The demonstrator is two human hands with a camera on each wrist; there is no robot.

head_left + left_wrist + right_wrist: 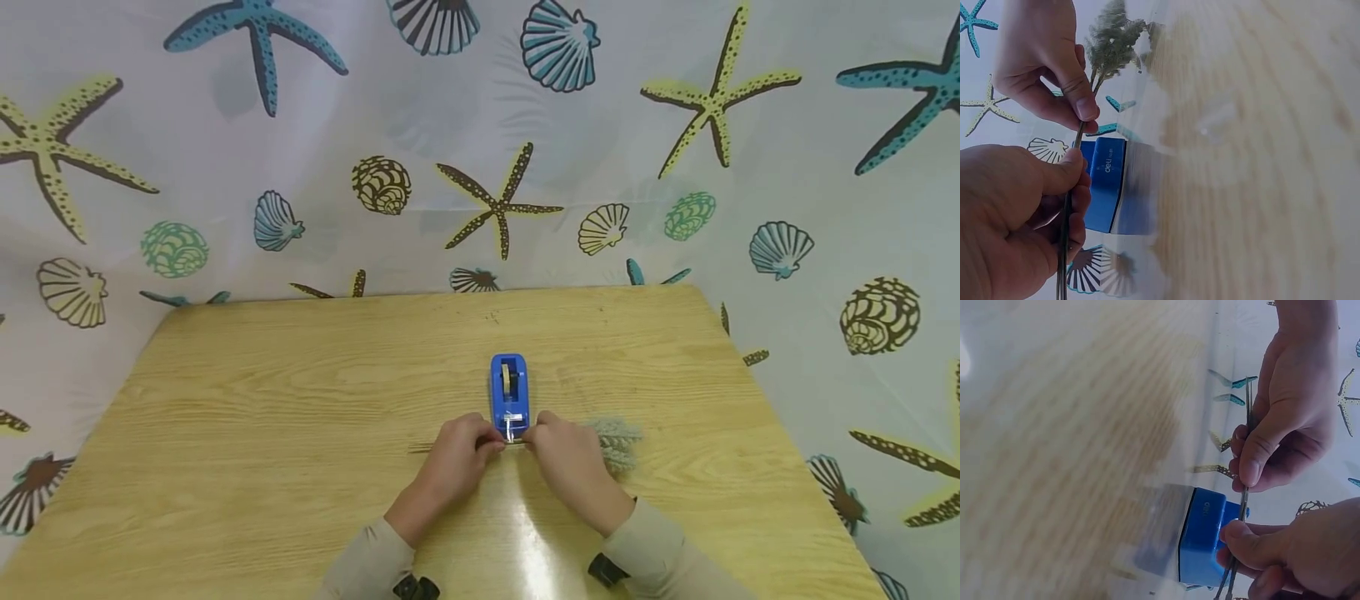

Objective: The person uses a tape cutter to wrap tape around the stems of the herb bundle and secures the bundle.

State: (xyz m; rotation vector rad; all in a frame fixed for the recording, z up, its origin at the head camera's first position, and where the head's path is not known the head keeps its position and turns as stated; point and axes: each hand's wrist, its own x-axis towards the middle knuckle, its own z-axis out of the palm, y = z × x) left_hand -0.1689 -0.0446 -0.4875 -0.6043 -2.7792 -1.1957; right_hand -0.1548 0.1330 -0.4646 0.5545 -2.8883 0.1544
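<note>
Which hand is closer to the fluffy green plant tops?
Right. The right hand pinches the stems just below the fluffy tops; the left hand pinches them farther away.

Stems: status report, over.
Left grip and right grip both pinching the stems. Held crosswise, leafy end past right grip. Blue tape dispenser directly ahead, close in.

Head view: bright, fairly sharp; glare streaks the near side of the wooden tabletop (285, 400). Wrist views: hazier, its grain blurs; right wrist shows white hotspot, left edge.
</note>
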